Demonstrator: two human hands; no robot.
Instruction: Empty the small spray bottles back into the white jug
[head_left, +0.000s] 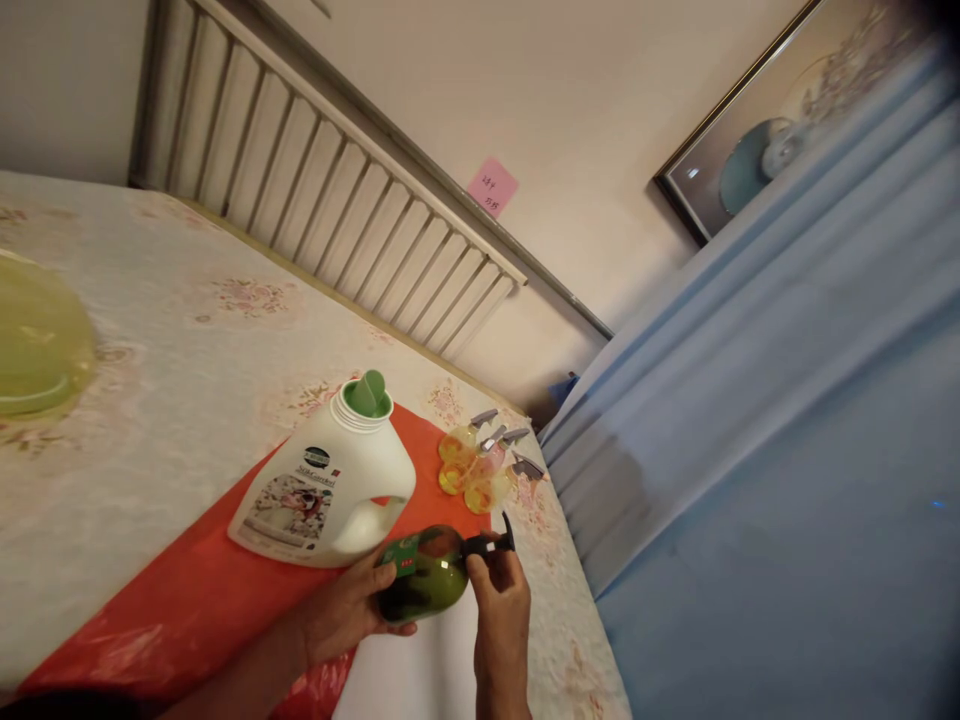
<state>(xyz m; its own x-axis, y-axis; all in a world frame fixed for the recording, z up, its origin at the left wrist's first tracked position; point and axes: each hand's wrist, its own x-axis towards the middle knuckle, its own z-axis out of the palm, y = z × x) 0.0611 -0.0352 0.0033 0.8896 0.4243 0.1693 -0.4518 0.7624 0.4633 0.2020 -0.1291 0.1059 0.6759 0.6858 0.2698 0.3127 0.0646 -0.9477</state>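
The person's left hand (345, 610) grips the body of a green bottle (442, 575), tilted over the table (172, 400), while the right hand (502, 605) pinches its black pump (484, 544). Just beyond stands a white jug (341, 510) on a red sheet (172, 615), with small yellow bottles (456, 470) near it. A yellow bowl (41, 330) sits well apart, at the left edge.

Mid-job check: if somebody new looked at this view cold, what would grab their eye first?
Probably the big white jug, with a green spout in its mouth, standing on the bright red sheet left of centre. Next, at lower centre, the dark green bottle, held by the left hand while the right hand grips its black pump. The blue curtain also stands out, filling much of the right side.
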